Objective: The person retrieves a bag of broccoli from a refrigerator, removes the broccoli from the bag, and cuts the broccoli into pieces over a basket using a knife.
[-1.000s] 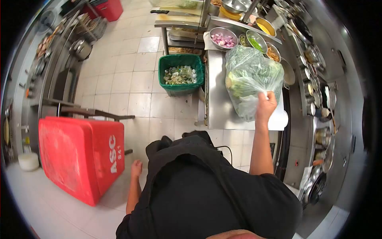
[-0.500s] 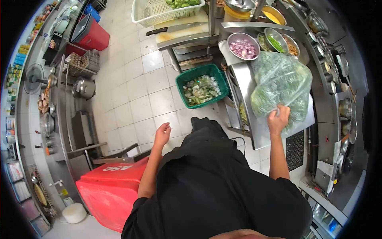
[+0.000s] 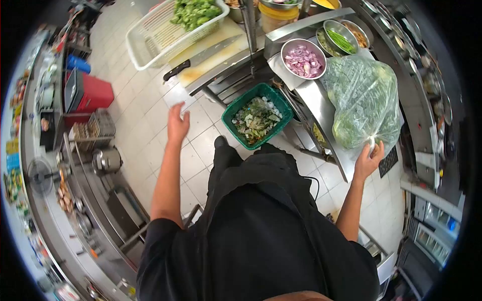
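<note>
The left hand (image 3: pixel 176 123) hangs in the air over the floor (image 3: pixel 198 155), its fingers half spread with the thumb apart, and has nothing in them. Beyond these fingertips stands a white basket (image 3: pixel 132 47) with green pieces (image 3: pixel 196 12). Just on the right side of the same fingers, a knife (image 3: pixel 213 52) lies flat on a cutting board (image 3: pixel 188 78), its black handle toward the hand, perhaps so that it is easy to take up. Between the two hands is a green bin (image 3: pixel 278 131) with scraps, probably put low beside the table to catch the waste. Farther from the right fingers, a metal bowl (image 3: pixel 286 68) holds cut purple onion (image 3: pixel 304 62).

The plastic bag (image 3: pixel 366 100) is on the metal table (image 3: pixel 319 108), just beyond the right fingers. It looks full, clear and wrinkled, with shine on the folds and leafy greens inside, and it narrows to a twisted neck. The right hand (image 3: pixel 369 160) has its fingers nearly closed, pinching this neck — seemingly to keep the mouth gathered and the leaves in.
</note>
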`<state>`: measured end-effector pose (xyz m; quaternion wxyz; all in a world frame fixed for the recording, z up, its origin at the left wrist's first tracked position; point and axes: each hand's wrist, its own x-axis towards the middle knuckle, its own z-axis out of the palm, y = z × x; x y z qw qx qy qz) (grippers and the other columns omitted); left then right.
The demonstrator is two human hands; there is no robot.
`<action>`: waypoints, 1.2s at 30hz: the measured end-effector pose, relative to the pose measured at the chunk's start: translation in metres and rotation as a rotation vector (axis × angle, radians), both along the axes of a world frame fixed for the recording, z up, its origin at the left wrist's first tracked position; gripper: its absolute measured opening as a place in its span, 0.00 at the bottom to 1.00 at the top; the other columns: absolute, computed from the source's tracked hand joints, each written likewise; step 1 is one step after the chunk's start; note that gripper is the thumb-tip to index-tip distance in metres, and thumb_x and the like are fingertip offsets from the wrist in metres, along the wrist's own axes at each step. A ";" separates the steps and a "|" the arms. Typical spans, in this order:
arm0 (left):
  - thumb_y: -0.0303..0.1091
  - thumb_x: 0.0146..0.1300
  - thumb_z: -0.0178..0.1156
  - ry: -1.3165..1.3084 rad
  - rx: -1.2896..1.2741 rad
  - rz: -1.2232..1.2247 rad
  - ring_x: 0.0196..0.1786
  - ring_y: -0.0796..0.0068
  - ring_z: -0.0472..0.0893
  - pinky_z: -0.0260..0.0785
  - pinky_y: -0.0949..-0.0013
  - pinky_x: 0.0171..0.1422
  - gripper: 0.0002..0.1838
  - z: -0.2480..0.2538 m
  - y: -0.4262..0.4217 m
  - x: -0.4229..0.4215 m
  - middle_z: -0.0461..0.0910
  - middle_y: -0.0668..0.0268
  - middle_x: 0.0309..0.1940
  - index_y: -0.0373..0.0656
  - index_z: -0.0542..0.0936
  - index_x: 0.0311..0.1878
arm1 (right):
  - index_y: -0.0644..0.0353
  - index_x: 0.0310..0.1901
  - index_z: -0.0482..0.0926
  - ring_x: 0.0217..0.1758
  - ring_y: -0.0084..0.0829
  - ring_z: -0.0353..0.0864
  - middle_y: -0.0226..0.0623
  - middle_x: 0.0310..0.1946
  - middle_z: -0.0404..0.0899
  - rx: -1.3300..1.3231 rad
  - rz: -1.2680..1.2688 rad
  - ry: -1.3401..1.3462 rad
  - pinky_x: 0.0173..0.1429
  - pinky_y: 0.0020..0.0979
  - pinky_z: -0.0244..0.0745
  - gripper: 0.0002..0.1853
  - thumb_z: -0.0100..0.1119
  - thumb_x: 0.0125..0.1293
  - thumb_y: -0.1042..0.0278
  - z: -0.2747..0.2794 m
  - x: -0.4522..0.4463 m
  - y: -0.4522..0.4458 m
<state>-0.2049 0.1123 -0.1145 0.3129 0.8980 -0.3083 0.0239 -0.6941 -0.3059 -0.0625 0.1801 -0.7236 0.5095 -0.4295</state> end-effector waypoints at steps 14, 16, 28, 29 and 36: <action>0.34 0.61 0.65 -0.036 0.343 -0.308 0.51 0.48 0.82 0.77 0.51 0.54 0.26 -0.001 -0.050 0.211 0.76 0.52 0.54 0.45 0.75 0.63 | 0.63 0.59 0.75 0.49 0.27 0.81 0.38 0.46 0.82 0.578 0.192 -0.121 0.55 0.29 0.77 0.17 0.59 0.70 0.75 -0.064 0.137 0.225; 0.33 0.61 0.64 -0.001 0.304 -0.349 0.50 0.46 0.82 0.77 0.49 0.54 0.24 0.000 -0.043 0.206 0.77 0.50 0.52 0.44 0.75 0.61 | 0.63 0.59 0.75 0.48 0.26 0.81 0.37 0.45 0.82 0.784 0.350 -0.128 0.53 0.28 0.77 0.17 0.61 0.70 0.73 -0.068 0.201 0.246; 0.37 0.79 0.49 1.360 -0.311 -0.293 0.33 0.76 0.81 0.76 0.69 0.36 0.17 -0.027 -0.001 0.047 0.81 0.65 0.40 0.37 0.71 0.64 | 0.59 0.46 0.75 0.35 0.28 0.83 0.38 0.38 0.83 1.682 0.778 -0.481 0.38 0.31 0.79 0.13 0.61 0.73 0.58 -0.068 0.448 0.285; 0.36 0.79 0.49 1.387 -0.321 -0.273 0.34 0.76 0.81 0.76 0.69 0.37 0.16 -0.027 0.003 0.042 0.81 0.65 0.39 0.37 0.72 0.62 | 0.59 0.44 0.75 0.33 0.27 0.83 0.38 0.36 0.83 1.595 0.722 -0.534 0.36 0.30 0.78 0.11 0.62 0.72 0.60 -0.071 0.454 0.291; 0.39 0.74 0.59 1.076 -0.443 -0.125 0.41 0.78 0.82 0.75 0.72 0.43 0.19 -0.021 0.055 0.125 0.84 0.68 0.42 0.39 0.78 0.62 | 0.62 0.45 0.75 0.24 0.22 0.78 0.35 0.28 0.80 1.105 0.513 -0.097 0.29 0.28 0.74 0.13 0.66 0.65 0.67 -0.055 0.382 0.286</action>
